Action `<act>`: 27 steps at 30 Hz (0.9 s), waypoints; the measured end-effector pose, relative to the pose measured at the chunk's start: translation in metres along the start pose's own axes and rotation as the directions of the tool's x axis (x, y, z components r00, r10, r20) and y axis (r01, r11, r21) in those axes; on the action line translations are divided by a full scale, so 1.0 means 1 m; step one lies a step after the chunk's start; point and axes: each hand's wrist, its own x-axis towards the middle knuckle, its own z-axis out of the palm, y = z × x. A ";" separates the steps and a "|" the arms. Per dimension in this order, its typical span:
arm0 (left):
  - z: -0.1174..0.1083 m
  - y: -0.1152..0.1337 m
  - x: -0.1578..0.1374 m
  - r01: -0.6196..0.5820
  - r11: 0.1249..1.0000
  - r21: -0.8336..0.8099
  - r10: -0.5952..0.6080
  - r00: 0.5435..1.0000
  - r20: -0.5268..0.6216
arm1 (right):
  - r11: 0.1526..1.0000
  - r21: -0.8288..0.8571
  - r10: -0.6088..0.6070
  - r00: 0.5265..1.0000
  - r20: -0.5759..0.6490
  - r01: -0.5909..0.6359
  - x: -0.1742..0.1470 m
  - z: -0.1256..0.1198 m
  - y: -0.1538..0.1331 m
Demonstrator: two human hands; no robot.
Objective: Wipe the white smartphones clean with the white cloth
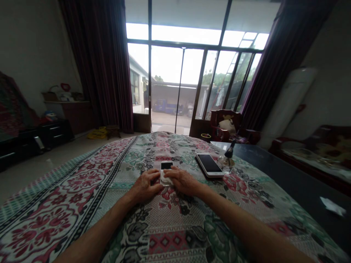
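A small phone with a white frame and dark screen (166, 166) lies on the patterned tablecloth in front of me. My left hand (146, 186) holds it by its left edge, fingertips and thumb against the side. My right hand (185, 181) presses a folded white tissue or cloth (165, 179) onto the phone's near half, which is mostly covered. To the right, a larger white phone (210, 165) lies face up, apart from both hands. Beside it stands a clear glass container (226, 163) with a dark upright piece (229, 149) at its top; its kind is unclear.
The floral tablecloth (175, 215) covers most of the table. A dark tabletop (290, 182) shows on the right, with a crumpled white paper (332, 206) on it. Wooden chairs (225, 124) stand beyond, near the glass doors (167, 87). A black cabinet (55, 131) is at left.
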 end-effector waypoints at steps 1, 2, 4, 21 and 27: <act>0.000 0.001 0.000 0.003 1.000 0.001 -0.003 1.000 -0.003 | 1.000 -0.004 0.016 1.000 -0.010 -0.016 0.007 0.002 0.005; -0.001 0.001 0.001 0.007 1.000 0.001 -0.007 1.000 -0.003 | 1.000 -0.009 0.026 1.000 -0.012 -0.026 0.015 0.004 0.010; -0.001 0.002 0.001 0.014 1.000 -0.005 -0.014 1.000 -0.001 | 0.996 -0.027 0.081 0.996 -0.039 -0.082 0.029 0.007 0.018; -0.001 0.002 0.001 0.002 1.000 -0.024 -0.002 1.000 -0.001 | 0.999 0.029 0.043 0.999 -0.007 -0.043 -0.013 -0.004 -0.001; -0.001 0.003 0.000 0.015 1.000 -0.018 -0.015 1.000 0.006 | 0.999 0.037 0.027 0.999 0.023 -0.028 -0.039 -0.008 -0.018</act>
